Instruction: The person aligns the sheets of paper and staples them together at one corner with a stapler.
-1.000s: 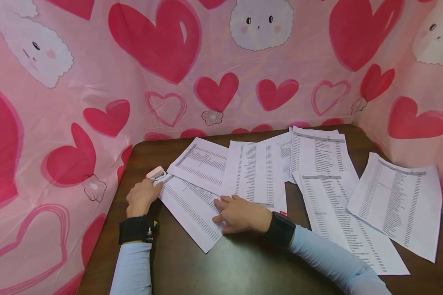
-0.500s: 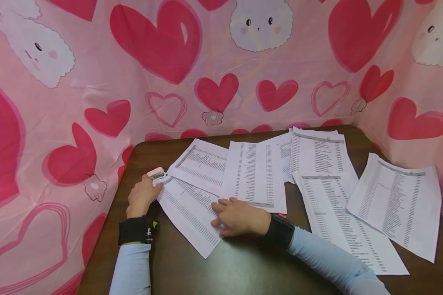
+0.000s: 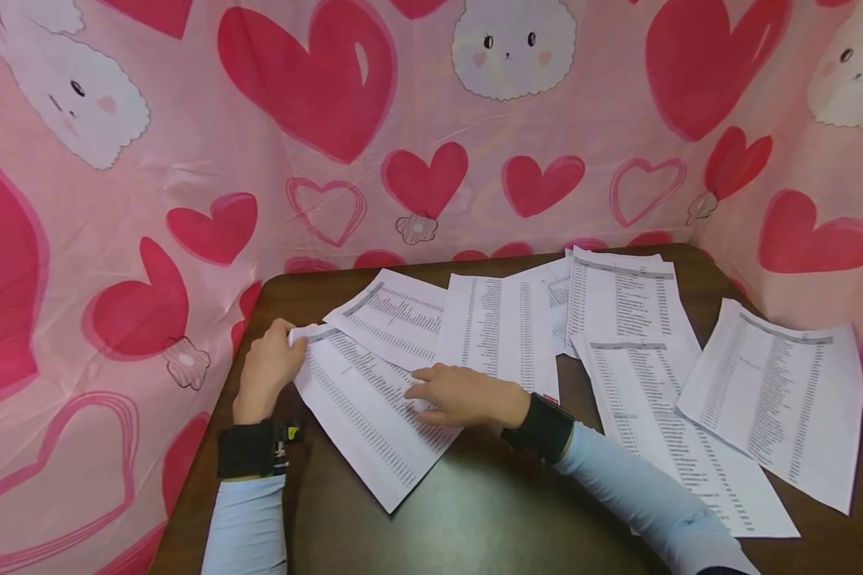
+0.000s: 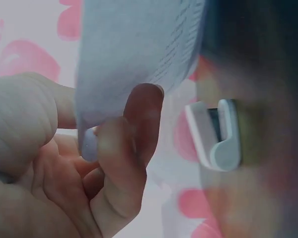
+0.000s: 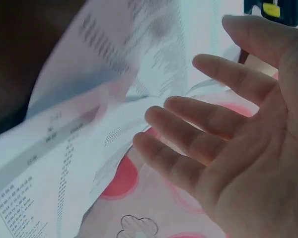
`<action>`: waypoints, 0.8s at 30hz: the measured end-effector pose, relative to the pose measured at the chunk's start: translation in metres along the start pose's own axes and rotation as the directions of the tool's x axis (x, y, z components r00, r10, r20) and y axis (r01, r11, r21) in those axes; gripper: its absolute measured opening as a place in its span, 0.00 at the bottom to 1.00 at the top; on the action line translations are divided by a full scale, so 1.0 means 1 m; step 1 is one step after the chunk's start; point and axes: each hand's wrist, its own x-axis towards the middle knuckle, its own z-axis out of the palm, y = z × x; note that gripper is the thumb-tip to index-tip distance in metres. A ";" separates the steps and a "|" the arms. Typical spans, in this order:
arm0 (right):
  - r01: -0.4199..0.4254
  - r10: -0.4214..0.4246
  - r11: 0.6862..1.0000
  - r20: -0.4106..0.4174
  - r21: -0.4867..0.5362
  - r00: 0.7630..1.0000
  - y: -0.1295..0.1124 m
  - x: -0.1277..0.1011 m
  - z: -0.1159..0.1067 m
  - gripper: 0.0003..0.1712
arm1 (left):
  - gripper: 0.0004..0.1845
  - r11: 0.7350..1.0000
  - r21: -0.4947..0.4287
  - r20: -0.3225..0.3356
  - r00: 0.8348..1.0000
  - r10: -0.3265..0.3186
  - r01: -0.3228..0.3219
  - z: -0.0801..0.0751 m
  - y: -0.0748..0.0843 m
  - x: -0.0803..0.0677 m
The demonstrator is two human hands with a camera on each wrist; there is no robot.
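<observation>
The left hand (image 3: 264,369) pinches the thin, floppy sheet (image 3: 374,407) at its ten o'clock corner while the right hand (image 3: 460,395) rests flat-fingered on it.

bright, even | head sharp | wrist views blurred, close-up unfocused

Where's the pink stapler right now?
Left wrist view only: the stapler sits just beyond the left hand, which pinches the sheet's corner.
</observation>
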 end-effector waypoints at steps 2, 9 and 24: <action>-0.004 0.005 0.999 -0.021 0.042 1.000 0.005 0.004 -0.003 0.26 | 0.23 1.000 -0.004 -0.013 1.000 0.013 -0.013 -0.006 0.002 -0.004; 0.053 -0.018 0.973 -0.155 0.225 0.988 0.018 0.022 -0.013 0.21 | 0.22 0.997 0.010 -0.113 0.991 0.076 -0.075 -0.029 0.006 -0.017; -0.033 0.189 0.881 -0.289 0.471 0.939 0.025 0.062 -0.014 0.18 | 0.19 0.994 0.010 -0.172 0.979 0.109 -0.109 -0.062 0.002 -0.038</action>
